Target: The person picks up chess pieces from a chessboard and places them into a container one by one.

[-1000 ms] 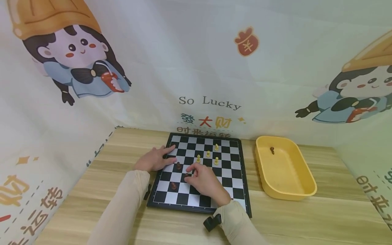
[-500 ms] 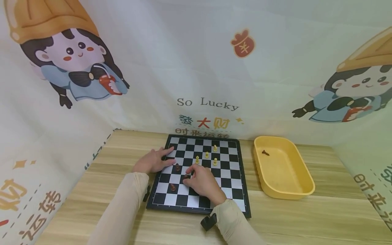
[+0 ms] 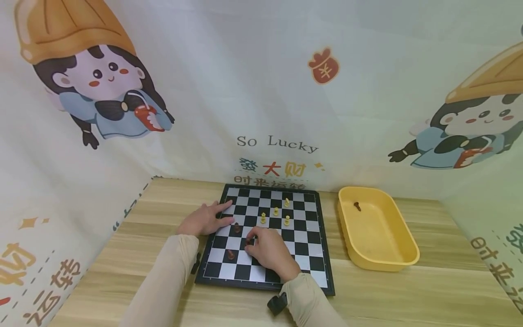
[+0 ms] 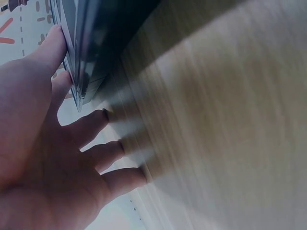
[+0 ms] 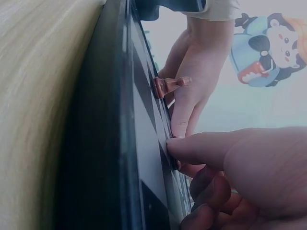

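Observation:
A black-and-white chessboard lies on the table. My left hand rests at its left edge, with thumb and forefinger on the board. In the left wrist view, the other fingers of that hand touch the tabletop. Over the board's middle, my right hand pinches a small brown chess piece, mostly hidden by its fingertips. Two more brown chess pieces stand near it, one beside the left thumb and a brown piece closer to me. Farther back stand several yellow chess pieces.
To the board's right sits a yellow plastic tray, with one brown chess piece lying inside. A printed cloth hangs behind and at both sides of the wooden table.
The brown piece in the tray has rolled a little to the left and turned. Both hands stay in nearly the same places on the board. The head view has shifted slightly.

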